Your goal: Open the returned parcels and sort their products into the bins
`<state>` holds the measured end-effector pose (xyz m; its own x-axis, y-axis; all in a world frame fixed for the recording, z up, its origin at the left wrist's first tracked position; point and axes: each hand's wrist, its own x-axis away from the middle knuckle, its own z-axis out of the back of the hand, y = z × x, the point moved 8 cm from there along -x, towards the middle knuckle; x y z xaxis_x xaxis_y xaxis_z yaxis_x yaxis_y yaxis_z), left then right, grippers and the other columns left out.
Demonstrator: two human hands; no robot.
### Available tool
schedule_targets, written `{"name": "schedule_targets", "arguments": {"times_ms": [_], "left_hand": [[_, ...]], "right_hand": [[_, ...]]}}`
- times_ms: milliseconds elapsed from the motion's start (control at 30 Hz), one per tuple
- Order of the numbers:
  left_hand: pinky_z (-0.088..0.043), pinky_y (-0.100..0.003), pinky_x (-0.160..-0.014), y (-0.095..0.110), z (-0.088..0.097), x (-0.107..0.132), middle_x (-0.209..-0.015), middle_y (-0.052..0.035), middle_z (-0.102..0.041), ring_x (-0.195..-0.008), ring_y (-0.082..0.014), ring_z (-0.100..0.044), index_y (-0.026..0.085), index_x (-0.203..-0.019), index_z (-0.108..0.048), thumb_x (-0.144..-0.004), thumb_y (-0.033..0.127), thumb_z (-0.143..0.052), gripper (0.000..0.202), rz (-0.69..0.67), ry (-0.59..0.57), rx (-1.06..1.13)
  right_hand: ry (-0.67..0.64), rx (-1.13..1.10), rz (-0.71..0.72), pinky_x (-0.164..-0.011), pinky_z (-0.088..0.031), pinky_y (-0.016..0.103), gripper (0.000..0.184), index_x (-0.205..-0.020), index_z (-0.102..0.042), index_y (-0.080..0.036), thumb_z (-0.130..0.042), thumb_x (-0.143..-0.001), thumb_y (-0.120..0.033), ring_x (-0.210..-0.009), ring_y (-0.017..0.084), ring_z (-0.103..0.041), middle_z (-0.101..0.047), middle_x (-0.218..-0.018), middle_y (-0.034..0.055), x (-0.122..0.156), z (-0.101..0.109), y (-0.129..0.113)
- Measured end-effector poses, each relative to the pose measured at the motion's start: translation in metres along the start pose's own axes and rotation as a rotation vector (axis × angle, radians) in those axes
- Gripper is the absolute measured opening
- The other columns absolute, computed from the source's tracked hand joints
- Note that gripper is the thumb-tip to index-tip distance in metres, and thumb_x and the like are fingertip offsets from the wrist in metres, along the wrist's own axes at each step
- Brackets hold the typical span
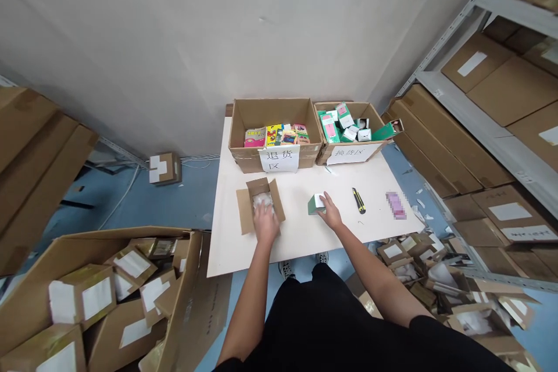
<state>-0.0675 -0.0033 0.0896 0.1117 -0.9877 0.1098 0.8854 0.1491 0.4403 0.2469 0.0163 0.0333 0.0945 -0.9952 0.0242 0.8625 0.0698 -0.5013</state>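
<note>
My left hand (265, 225) is at the small open cardboard box (245, 218), its fingers curled onto crumpled white packing material (262, 197) inside. Some fingertips are hard to make out there. The box stands with its flaps spread out on the white table (244, 258). To the right, my right hand (331, 212) grips a small green carton (312, 206) with a white top, thumb and fingers on its right side. The carton is on or just above the tabletop. A yellow and black box cutter (358, 200) lies to the right of that hand.
At the table's back stand two labelled boxes, one with colourful packs (274, 135), the other with green and white cartons (330, 128). A blurred purple item (396, 205) lies at right. A large parcel bin (194, 267) stands left; opened boxes (475, 322) litter the right floor beside shelving (462, 93).
</note>
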Motion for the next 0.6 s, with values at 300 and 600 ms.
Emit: {"name": "schedule_targets", "arguments": {"times_ms": [300,600], "left_hand": [[-0.046,-0.041,-0.116,0.183,-0.095,-0.046,-0.166,-0.0122,-0.045,-0.148,-0.0334,-0.048,0.027,-0.157,-0.050,-0.079,0.024,-0.082,0.084,-0.464,-0.486,0.059],[-0.052,-0.035,-0.099,0.148,-0.104,-0.083,-0.116,-0.0083,-0.079,-0.111,-0.0259,-0.072,0.024,-0.143,-0.064,-0.104,0.042,-0.051,0.045,-0.112,-0.377,0.208]], "right_hand": [[0.032,-0.536,-0.113,-0.106,-0.057,0.049,0.089,-0.170,-0.022,-0.022,-0.057,-0.088,-0.025,-0.141,0.032,-0.057,-0.034,-0.171,0.0175,0.011,-0.021,0.031],[-0.019,-0.604,-0.239,-0.107,-0.055,0.049,0.072,-0.164,-0.038,-0.023,-0.055,-0.097,-0.042,-0.131,0.030,-0.064,-0.062,-0.148,0.0138,0.006,-0.015,0.032]]}}
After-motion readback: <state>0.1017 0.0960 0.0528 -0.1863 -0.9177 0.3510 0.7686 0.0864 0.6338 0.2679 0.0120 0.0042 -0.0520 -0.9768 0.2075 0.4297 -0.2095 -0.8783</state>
